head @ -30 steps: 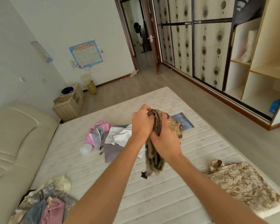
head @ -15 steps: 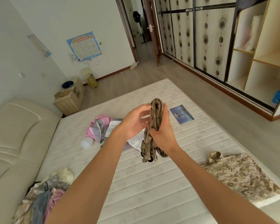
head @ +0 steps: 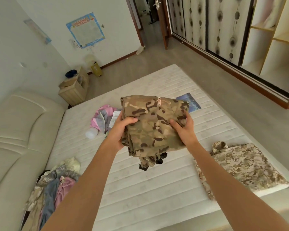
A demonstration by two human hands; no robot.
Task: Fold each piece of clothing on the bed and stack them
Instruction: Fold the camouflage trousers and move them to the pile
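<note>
Head view shows the left hand (head: 119, 130) and right hand (head: 184, 129) holding a folded camo garment (head: 152, 125) above the bed (head: 140, 189). Next, I think it should go on the folded camo piece (head: 245, 165) at the bed's right edge.

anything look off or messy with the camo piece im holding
A little. The camo garment, held by the left hand and right hand, has loose ends dangling from its near edge.

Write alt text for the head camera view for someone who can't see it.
Two bare hands, left hand and right hand, hold a folded camouflage garment above a bare mattress. A folded desert-camouflage garment lies right; unfolded clothes lie left.
</note>
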